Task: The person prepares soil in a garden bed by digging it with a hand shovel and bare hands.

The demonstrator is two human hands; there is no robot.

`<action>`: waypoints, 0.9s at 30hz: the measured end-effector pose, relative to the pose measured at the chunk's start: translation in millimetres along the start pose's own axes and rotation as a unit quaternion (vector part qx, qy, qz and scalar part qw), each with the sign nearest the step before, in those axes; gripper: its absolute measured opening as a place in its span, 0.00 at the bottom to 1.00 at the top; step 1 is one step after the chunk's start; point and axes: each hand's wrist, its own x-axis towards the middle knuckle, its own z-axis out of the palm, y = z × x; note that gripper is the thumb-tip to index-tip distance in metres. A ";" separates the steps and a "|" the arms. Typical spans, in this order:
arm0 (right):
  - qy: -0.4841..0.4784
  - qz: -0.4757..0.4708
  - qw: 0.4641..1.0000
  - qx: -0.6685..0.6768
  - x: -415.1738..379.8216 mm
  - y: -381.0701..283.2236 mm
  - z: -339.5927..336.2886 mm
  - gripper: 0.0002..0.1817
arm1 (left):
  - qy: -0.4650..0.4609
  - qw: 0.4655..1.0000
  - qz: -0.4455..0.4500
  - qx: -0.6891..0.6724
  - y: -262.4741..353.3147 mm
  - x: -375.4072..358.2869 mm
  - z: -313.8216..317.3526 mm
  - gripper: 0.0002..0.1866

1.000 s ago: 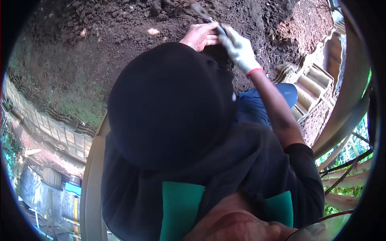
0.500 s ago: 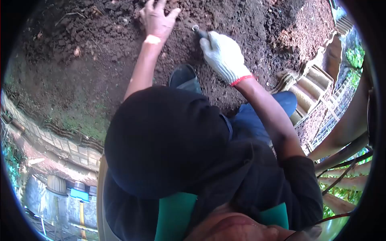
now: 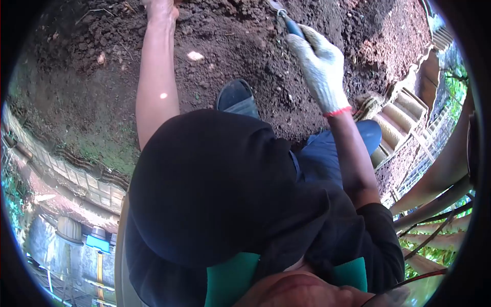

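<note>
My right hand point(image 3: 321, 61) wears a white knit glove with a red cuff. It is closed around the dark blue-green handle of a trowel point(image 3: 292, 24), whose metal end meets the soil at the top edge of the view and is partly cut off. Bare and stretched forward, my left hand point(image 3: 160, 9) is low over the loose brown soil point(image 3: 220, 36) at the upper left. Its fingers run past the top edge, so their pose is hidden.
My foot in a dark sandal point(image 3: 238, 100) rests on the soil between my arms. Ridged tan tiles point(image 3: 396, 120) edge the bed at right, and a low block border point(image 3: 76, 176) curves along the left. Beyond it stands a blue object point(image 3: 98, 242).
My left hand has moved forward and left, its fingers leaving the view. My right hand has shifted right with the trowel, whose metal end is now farther forward.
</note>
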 end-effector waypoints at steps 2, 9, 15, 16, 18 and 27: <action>-0.049 -0.015 0.995 -0.087 1.1 -29.8 -21.3 0.21 | -0.063 0.987 0.049 0.140 37.4 -30.5 11.1 0.17; -0.145 0.007 0.953 -0.266 -5.3 0.8 16.5 0.18 | -0.121 0.937 -0.148 0.291 25.3 -157.8 21.6 0.22; -0.136 0.095 0.983 -0.077 -3.9 -23.3 13.2 0.18 | -0.040 0.936 -0.232 0.262 15.7 -173.1 7.9 0.21; -0.133 0.117 0.984 0.025 -12.8 -38.6 7.5 0.17 | -0.040 0.946 -0.221 0.235 12.2 -177.5 4.8 0.19; -0.112 0.076 0.989 0.064 -29.1 -65.6 1.7 0.15 | -0.042 0.964 -0.194 0.178 0.6 -183.0 2.9 0.17; -0.217 0.299 0.918 0.141 -30.2 -55.8 10.8 0.17 | 0.039 0.970 -0.194 0.140 -4.4 -202.4 18.7 0.15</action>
